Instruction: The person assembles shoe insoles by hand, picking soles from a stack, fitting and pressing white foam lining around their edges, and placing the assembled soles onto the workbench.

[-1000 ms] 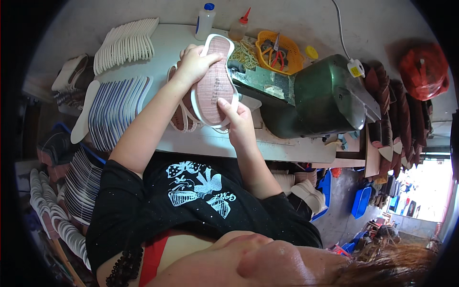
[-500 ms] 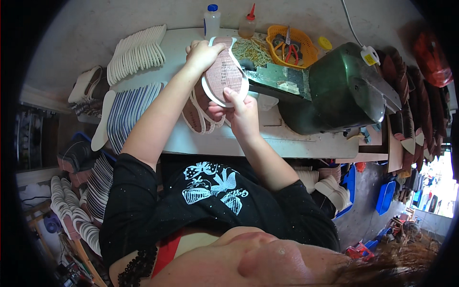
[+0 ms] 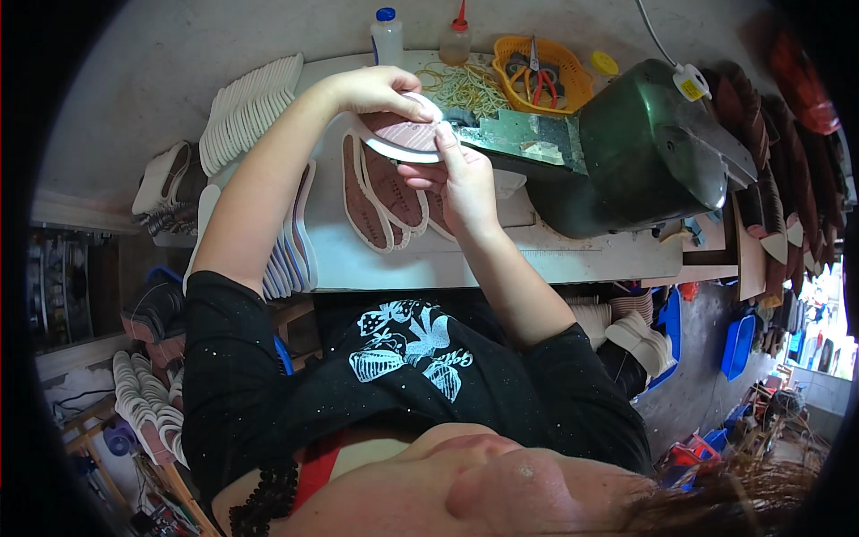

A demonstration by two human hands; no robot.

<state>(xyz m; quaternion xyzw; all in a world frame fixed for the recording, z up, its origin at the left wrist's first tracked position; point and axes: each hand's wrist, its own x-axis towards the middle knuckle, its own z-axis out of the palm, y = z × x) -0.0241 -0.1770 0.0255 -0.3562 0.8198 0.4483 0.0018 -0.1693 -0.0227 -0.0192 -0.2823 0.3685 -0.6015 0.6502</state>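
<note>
Both my hands hold one shoe sole [image 3: 403, 136], pinkish and ribbed with a white rim, turned sideways and tilted. My left hand [image 3: 386, 87] grips its upper edge, thumb on the ribbed face. My right hand [image 3: 461, 174] pinches its right end between thumb and curled fingers. That end is close to the narrow arm of a green sewing machine [image 3: 519, 139]; whether they touch I cannot tell. On the white table [image 3: 394, 271] beneath lie several similar soles [image 3: 365, 201] with brownish-pink faces and pale rims, partly hidden by the held one.
Rows of white soles [image 3: 250, 112] and blue-edged soles [image 3: 291, 242] stand at left. Along the back are a blue-capped bottle [image 3: 387, 40], a red-tipped bottle [image 3: 455, 43], loose elastic-like strands [image 3: 465, 89] and a yellow basket [image 3: 573, 87] holding scissors. The machine's bulky body [image 3: 635, 152] fills the right.
The sole has turned from upright to sideways. My left hand has shifted over its upper edge, and my right hand has moved to its right end. The view has shifted slightly.
</note>
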